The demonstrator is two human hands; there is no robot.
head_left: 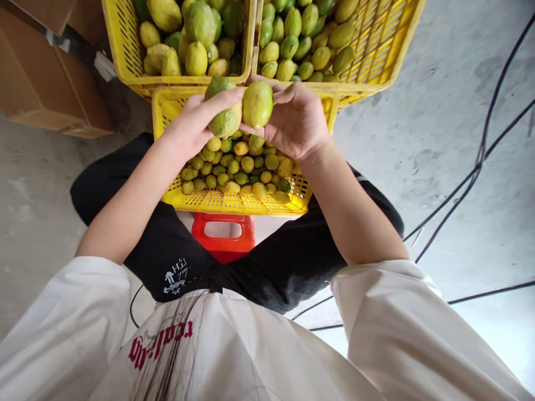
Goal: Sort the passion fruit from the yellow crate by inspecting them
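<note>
My left hand (194,120) is closed round a large, rough green-yellow lemon (228,122), its thumb lying across the front. The thumb hides part of the fruit, so I cannot tell whether it is one lemon or two. Right beside it, a smoother yellow-green lemon (258,104) sits in the fingers of my right hand (298,120), thumb at its upper right side. Both hands are above a yellow plastic crate (234,207) holding many small green and yellow lemons (247,164).
Two more yellow crates stand beyond, the left one (179,81) with large lemons (196,58), the right one (376,86) with medium ones (309,44). A red stool (223,248) is under the near crate. Cardboard boxes (45,78) stand left; black cables (480,159) cross the floor right.
</note>
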